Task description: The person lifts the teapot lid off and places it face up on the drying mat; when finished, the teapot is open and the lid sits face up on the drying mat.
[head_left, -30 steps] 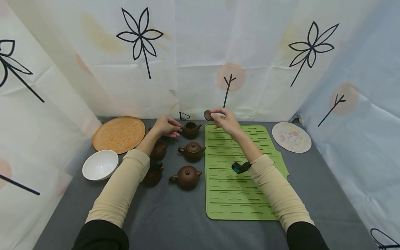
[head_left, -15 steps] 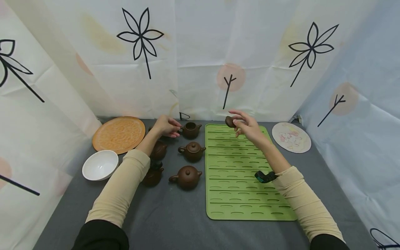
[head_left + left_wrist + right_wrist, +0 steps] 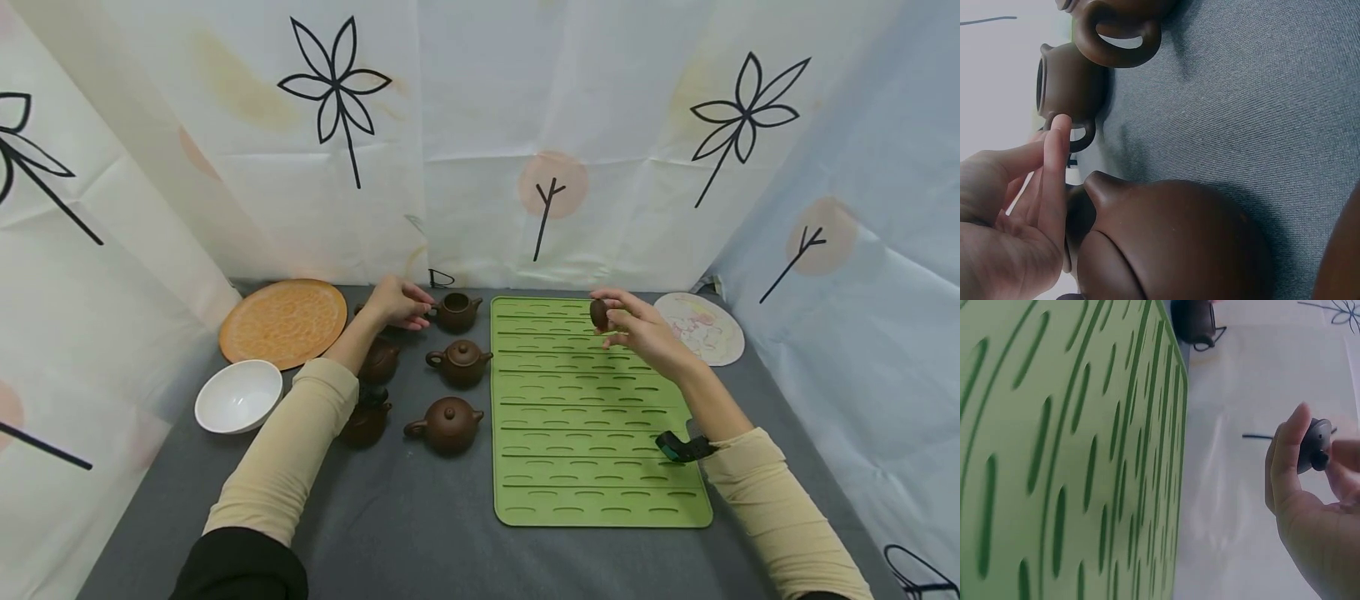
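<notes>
With thumb and fingers, my left hand [image 3: 397, 304] pinches the handle of a small brown teapot [image 3: 457, 313] at the back, whose top is uncovered. In the left wrist view the fingertips meet at that teapot's handle [image 3: 1085, 139]. Over the back right of the green ridged mat [image 3: 585, 433], my right hand [image 3: 645, 333] holds a round brown teapot lid [image 3: 1314, 442] with a small knob, gripped at its edge. Two lidded teapots stand in front of the uncovered one: a middle teapot [image 3: 462, 365] and a nearer teapot [image 3: 448, 427].
Left of these, a brown teapot [image 3: 381, 362] and another teapot [image 3: 365, 427] are partly hidden by my left arm. A white bowl [image 3: 238, 398] and a round orange mat [image 3: 285, 323] lie further left. An oval pale mat [image 3: 712, 333] is at the back right.
My right hand has carried the lid rightward, from near the uncovered teapot to above the right part of the green mat. The left hand has stayed at the teapot's handle.
</notes>
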### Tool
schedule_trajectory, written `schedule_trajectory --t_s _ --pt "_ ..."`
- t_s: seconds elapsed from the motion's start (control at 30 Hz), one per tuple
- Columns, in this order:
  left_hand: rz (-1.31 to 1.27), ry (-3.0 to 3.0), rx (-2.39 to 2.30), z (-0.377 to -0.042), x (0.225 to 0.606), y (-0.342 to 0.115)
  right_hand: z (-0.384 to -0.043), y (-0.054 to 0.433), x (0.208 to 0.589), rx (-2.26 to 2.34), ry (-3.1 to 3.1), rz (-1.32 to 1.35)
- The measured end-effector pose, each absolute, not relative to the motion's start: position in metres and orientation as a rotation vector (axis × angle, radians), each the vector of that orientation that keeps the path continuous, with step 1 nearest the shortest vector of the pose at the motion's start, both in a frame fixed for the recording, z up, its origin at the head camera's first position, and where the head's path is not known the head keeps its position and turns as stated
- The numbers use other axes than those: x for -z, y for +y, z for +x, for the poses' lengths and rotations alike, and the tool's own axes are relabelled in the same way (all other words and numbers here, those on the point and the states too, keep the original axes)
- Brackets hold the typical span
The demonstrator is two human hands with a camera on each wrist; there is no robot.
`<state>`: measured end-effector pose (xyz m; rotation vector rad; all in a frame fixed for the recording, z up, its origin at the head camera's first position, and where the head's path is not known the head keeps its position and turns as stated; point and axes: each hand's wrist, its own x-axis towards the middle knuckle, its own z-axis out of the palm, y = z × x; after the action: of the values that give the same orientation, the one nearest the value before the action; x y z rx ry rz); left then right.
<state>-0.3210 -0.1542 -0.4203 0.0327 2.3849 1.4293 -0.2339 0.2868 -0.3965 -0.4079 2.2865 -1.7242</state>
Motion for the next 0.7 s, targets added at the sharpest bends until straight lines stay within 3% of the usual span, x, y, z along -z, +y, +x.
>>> schedule_trajectory --t_s 0.5,0.7 --pt "0.024 2.387 -1.424 -0.323 0.421 -0.152 -0.213 0.333 0.42 1.718 2.354 -0.463" --pt "0.02 2.389 -1.423 -0.322 0.42 -0.152 -0.207 0.347 0.428 1.753 2.245 -0.348"
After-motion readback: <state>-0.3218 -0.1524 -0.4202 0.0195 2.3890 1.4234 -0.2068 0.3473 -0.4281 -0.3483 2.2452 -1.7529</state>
